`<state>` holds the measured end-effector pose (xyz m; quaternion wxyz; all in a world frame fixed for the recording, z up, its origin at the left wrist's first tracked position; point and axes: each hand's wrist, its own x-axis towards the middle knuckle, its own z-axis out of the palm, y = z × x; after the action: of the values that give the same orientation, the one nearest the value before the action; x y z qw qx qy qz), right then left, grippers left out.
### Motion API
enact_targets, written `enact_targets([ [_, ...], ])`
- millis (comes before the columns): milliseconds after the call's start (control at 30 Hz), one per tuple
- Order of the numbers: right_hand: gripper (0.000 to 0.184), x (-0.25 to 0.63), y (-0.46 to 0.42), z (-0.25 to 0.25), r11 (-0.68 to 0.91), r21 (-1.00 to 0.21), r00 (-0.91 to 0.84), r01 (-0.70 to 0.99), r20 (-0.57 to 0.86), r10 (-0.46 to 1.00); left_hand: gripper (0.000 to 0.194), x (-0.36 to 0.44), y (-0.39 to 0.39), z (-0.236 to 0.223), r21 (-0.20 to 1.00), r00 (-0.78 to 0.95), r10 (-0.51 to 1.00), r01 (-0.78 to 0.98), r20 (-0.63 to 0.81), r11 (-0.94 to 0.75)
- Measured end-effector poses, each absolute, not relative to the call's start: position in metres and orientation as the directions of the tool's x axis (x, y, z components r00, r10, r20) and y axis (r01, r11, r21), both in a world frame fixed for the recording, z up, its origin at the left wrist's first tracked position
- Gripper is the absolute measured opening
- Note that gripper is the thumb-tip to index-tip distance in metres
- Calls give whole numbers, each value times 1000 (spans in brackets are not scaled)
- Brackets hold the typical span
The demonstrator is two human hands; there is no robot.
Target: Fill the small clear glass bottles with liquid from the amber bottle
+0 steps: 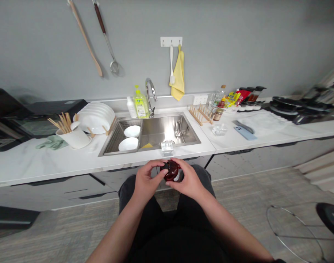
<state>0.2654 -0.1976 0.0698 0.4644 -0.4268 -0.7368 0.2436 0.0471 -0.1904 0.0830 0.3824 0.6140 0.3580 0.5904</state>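
Observation:
Over my lap, just in front of the counter edge, I hold a dark brown bottle (pixel 172 171) with a black cap (pixel 165 166) and a pale label. My right hand (pixel 189 178) wraps round the bottle's body from the right. Thumb and fingers of my left hand (pixel 147 179) grip the cap from the left. The cap is on the bottle, tilted toward the left. Beyond the bottle, on the counter's front rim, sits a small clear box (pixel 167 148). Part of the bottle is hidden by my fingers.
Behind is a steel sink (pixel 194 137) with a faucet (pixel 150 95) and two white bowls (pixel 132 131) in its rack. To the left stand a chopstick holder (pixel 73 138) and white plates (pixel 97 117). A blue phone (pixel 245 133) lies right; a chair (pixel 329 219) stands behind right.

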Motion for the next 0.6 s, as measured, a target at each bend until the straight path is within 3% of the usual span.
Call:
enact_targets([
  [167,93,260,-202,72,549,-715,-218,433,508,833,18,47,-190,91,891,6,892,49,451,-451],
  [433,83,254,-213,71,590,-530,-195,609,621,759,14,46,-200,107,768,-23,792,266,610,-583],
  [567,84,249,-213,72,602,-573,-198,555,612,766,8,41,-208,108,781,47,808,227,588,-582],
  [600,83,248,-213,73,604,-593,-198,533,606,770,15,40,-209,108,799,92,820,184,565,-572],
])
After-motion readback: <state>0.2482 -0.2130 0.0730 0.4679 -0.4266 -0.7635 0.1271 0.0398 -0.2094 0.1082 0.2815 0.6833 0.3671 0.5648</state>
